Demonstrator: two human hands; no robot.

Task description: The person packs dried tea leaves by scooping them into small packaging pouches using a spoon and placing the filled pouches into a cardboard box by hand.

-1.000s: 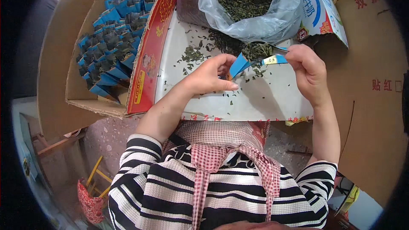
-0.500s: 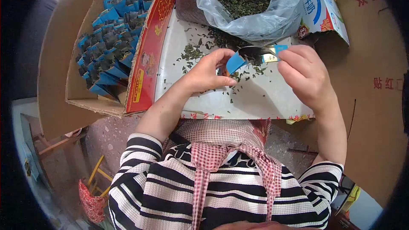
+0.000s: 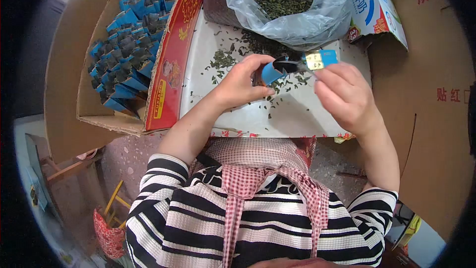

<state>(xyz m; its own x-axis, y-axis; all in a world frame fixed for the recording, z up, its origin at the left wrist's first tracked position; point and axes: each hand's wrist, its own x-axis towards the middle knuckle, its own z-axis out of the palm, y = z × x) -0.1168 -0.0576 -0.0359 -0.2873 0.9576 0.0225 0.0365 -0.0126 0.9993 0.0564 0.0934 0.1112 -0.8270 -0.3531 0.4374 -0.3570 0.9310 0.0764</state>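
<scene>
Between the thumb and fingers of my left hand [image 3: 243, 82] is a small blue packet [image 3: 272, 72], its mouth facing right. My right hand [image 3: 347, 94] is closed on the handle of a metal spoon [image 3: 299, 66], whose bowl is tipped at the packet's mouth and partly inside it. A blue packet with a yellow label [image 3: 321, 59] lies flat just beyond my right fingers. Dark dried leaves [image 3: 221, 60] are scattered on the white board [image 3: 307, 114] around both hands. How much leaf the packet holds is hidden.
A clear plastic bag [image 3: 297, 34] of dried leaves stands at the back. On the left, a cardboard box with a red side [image 3: 171, 74] holds many filled blue packets [image 3: 126, 54]. A milk carton box [image 3: 379, 12] stands at the back right, with brown cardboard [image 3: 426, 134] beside it.
The spoon, heaped with leaves a second ago, has tipped into the packet and its leaves no longer show. My right hand has moved left and down; my left hand has barely moved.
</scene>
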